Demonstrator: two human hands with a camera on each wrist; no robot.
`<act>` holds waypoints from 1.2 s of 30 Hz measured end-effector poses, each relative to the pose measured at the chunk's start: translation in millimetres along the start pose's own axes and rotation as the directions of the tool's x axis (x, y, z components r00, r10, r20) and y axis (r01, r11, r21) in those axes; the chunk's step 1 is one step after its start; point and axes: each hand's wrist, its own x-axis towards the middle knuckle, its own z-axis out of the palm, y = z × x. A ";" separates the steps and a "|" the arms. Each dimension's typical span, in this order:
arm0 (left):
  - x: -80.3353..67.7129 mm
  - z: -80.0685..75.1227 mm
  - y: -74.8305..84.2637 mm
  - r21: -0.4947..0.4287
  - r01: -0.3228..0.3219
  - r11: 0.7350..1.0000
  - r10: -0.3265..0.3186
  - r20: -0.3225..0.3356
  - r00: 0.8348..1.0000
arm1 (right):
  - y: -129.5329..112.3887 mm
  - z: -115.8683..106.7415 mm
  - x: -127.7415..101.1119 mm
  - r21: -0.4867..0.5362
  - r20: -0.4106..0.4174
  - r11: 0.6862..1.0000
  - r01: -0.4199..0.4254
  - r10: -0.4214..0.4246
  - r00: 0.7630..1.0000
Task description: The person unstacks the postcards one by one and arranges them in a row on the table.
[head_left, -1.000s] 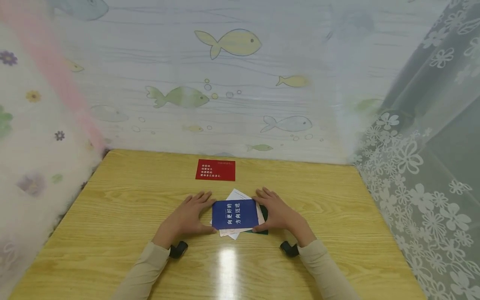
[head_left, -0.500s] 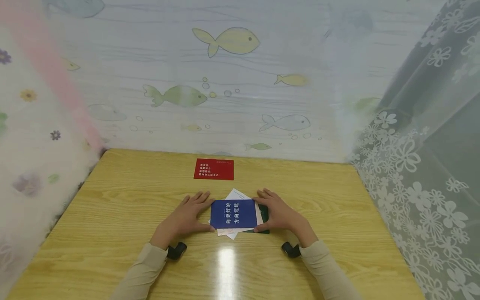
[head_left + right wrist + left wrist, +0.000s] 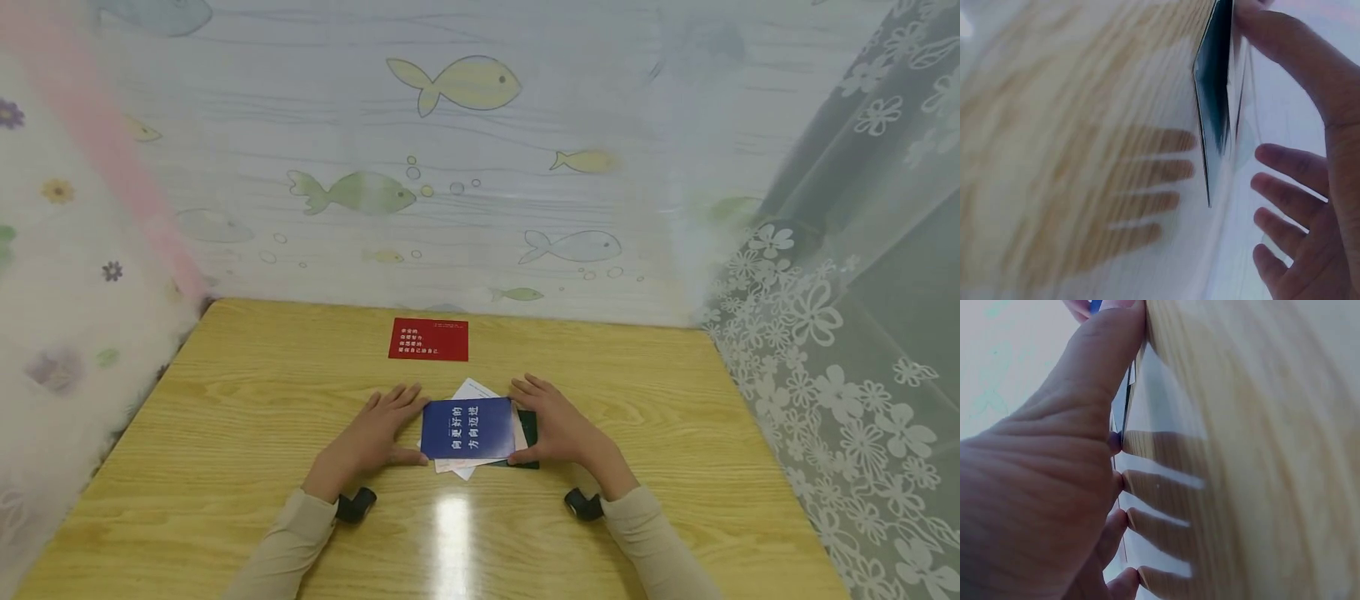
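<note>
A blue card (image 3: 467,429) with white characters lies across the top of a loose pile of cards. White card corners (image 3: 472,387) stick out above and below it, a pale pink card edge (image 3: 448,466) shows at the near side, and a dark green card (image 3: 529,437) shows at the right. My left hand (image 3: 377,429) holds the blue card's left end between thumb and index finger; its other fingertips (image 3: 1124,581) touch the table. At the right end, my right hand (image 3: 561,423) holds it likewise, other fingers (image 3: 1285,194) spread above the table. Most of the lower cards are hidden.
A red card (image 3: 428,339) with white characters lies behind the pile, near the table's far edge. The wooden table (image 3: 225,467) meets a fish-print curtain (image 3: 450,258) at the back. White lace (image 3: 847,417) hangs along the right side.
A pale sheen has appeared on the lower right of the blue card, which looks slightly tilted. Both hands stay nearly in place at its ends. The red card has not moved.
</note>
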 end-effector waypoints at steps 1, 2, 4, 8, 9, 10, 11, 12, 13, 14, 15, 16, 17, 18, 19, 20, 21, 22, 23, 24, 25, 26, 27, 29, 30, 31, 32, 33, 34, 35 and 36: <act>0.0 0.0 -0.4 0.001 -0.002 1.000 0.002 -0.001 1.000 | -0.2 -0.4 -0.2 0.000 -0.005 1.000 0.002 -0.002 1.000; -0.1 0.0 -0.8 0.004 -0.005 1.000 0.005 -0.003 1.000 | -0.5 -0.7 -0.8 0.002 -0.011 1.000 0.003 -0.003 1.000; -0.2 0.0 -1.4 0.010 -0.010 1.000 0.010 -0.007 1.000 | -1.3 -1.4 -2.3 0.007 -0.024 1.000 0.001 0.000 1.000; -0.7 -0.7 -1.8 0.014 -0.019 1.000 0.019 -0.016 1.000 | -2.8 -0.5 -5.4 0.029 -0.069 1.000 0.008 -0.006 0.998; -1.1 -1.1 -1.8 0.012 -0.022 1.000 0.022 -0.020 1.000 | -3.1 0.0 -6.3 0.026 -0.083 1.000 0.011 -0.008 0.997; -1.6 -1.5 -2.0 0.010 -0.028 1.000 0.028 -0.026 0.999 | -3.5 0.3 -7.3 0.020 -0.097 1.000 0.014 -0.012 0.995; -2.2 -2.0 -2.1 0.008 -0.030 1.000 0.030 -0.032 0.999 | -3.7 0.8 -8.3 0.006 -0.111 1.000 0.020 -0.019 0.994; -2.7 -2.7 -2.2 0.007 -0.034 0.999 0.034 -0.037 0.999 | -4.0 1.2 -9.5 -0.012 -0.128 1.000 0.027 -0.028 0.991; -3.2 -3.2 -2.4 0.010 -0.041 0.999 0.042 -0.047 0.998 | -4.5 1.5 -10.5 -0.034 -0.145 0.999 0.032 -0.037 0.989; -3.6 -3.8 -2.7 0.019 -0.053 0.998 0.054 -0.064 0.996 | -5.0 1.6 -11.7 -0.058 -0.165 0.997 0.041 -0.050 0.985; -3.9 -4.5 -2.9 0.033 -0.064 0.997 0.066 -0.081 0.994 | -5.6 1.7 -12.7 -0.086 -0.186 0.995 0.051 -0.066 0.980; -4.0 -5.4 -2.9 0.048 -0.079 0.996 0.083 -0.102 0.991 | -6.2 1.7 -13.7 -0.114 -0.201 0.992 0.056 -0.078 0.976; -4.1 -6.3 -2.7 0.065 -0.091 0.994 0.098 -0.122 0.988 | -6.8 1.7 -14.6 -0.138 -0.217 0.988 0.061 -0.090 0.972; -4.3 -7.3 -2.4 0.083 -0.108 0.991 0.119 -0.143 0.982 | -7.7 1.5 -15.4 -0.159 -0.232 0.985 0.064 -0.100 0.968; -4.5 -8.2 -2.3 0.107 -0.127 0.986 0.143 -0.167 0.975 | -8.5 1.4 -16.1 -0.179 -0.243 0.982 0.064 -0.107 0.964; -4.8 -9.4 -2.1 0.127 -0.144 0.981 0.167 -0.188 0.968 | -9.3 1.2 -17.1 -0.196 -0.252 0.979 0.063 -0.112 0.961; -5.3 -10.4 -1.8 0.143 -0.160 0.977 0.187 -0.204 0.961 | -10.3 1.0 -18.0 -0.209 -0.258 0.976 0.063 -0.117 0.959; -6.0 -11.3 -1.6 0.160 -0.176 0.971 0.209 -0.218 0.953 | -11.4 0.8 -19.1 -0.218 -0.263 0.974 0.062 -0.120 0.957; -6.8 -12.1 -1.4 0.173 -0.190 0.967 0.227 -0.229 0.947 | -12.5 0.6 -20.0 -0.226 -0.272 0.972 0.065 -0.127 0.954; -7.5 -12.9 -1.2 0.187 -0.207 0.960 0.249 -0.242 0.938 | -13.5 0.4 -21.0 -0.232 -0.277 0.971 0.065 -0.130 0.952; -8.1 -13.3 -1.2 0.203 -0.223 0.954 0.271 -0.254 0.928 | -14.4 0.3 -21.9 -0.240 -0.281 0.969 0.066 -0.134 0.950; -8.9 -13.7 -1.0 0.213 -0.237 0.948 0.289 -0.265 0.920 | -15.3 0.1 -23.0 -0.247 -0.283 0.967 0.067 -0.138 0.949; -9.7 -13.7 -0.9 0.227 -0.247 0.942 0.305 -0.274 0.912 | -16.2 0.1 -23.8 -0.250 -0.285 0.966 0.069 -0.141 0.948; -11.0 -14.0 -0.4 0.253 -0.265 0.931 0.335 -0.295 0.895 | -17.7 0.0 -25.4 -0.259 -0.290 0.964 0.069 -0.146 0.946; -11.6 -14.0 -0.2 0.263 -0.270 0.926 0.344 -0.303 0.888 | -18.4 0.1 -26.2 -0.263 -0.290 0.962 0.068 -0.146 0.946; -12.1 -13.9 0.1 0.269 -0.273 0.924 0.351 -0.309 0.884 | -19.1 0.0 -26.9 -0.267 -0.292 0.961 0.068 -0.149 0.945; -12.7 -14.0 0.4 0.273 -0.273 0.923 0.353 -0.311 0.882 | -19.8 0.0 -27.7 -0.269 -0.294 0.961 0.068 -0.149 0.944; -13.1 -14.0 0.7 0.274 -0.272 0.922 0.353 -0.312 0.882 | -20.2 0.2 -28.3 -0.270 -0.297 0.960 0.067 -0.150 0.943; -13.5 -14.0 1.0 0.272 -0.270 0.924 0.350 -0.312 0.883 | -20.5 0.3 -28.8 -0.272 -0.301 0.960 0.068 -0.152 0.941; -14.0 -13.9 1.2 0.267 -0.268 0.926 0.346 -0.310 0.886 | -20.8 0.3 -29.3 -0.274 -0.302 0.959 0.068 -0.153 0.941; -14.3 -13.7 1.6 0.262 -0.265 0.928 0.340 -0.307 0.889 | -21.2 0.3 -29.7 -0.272 -0.306 0.960 0.069 -0.154 0.940</act>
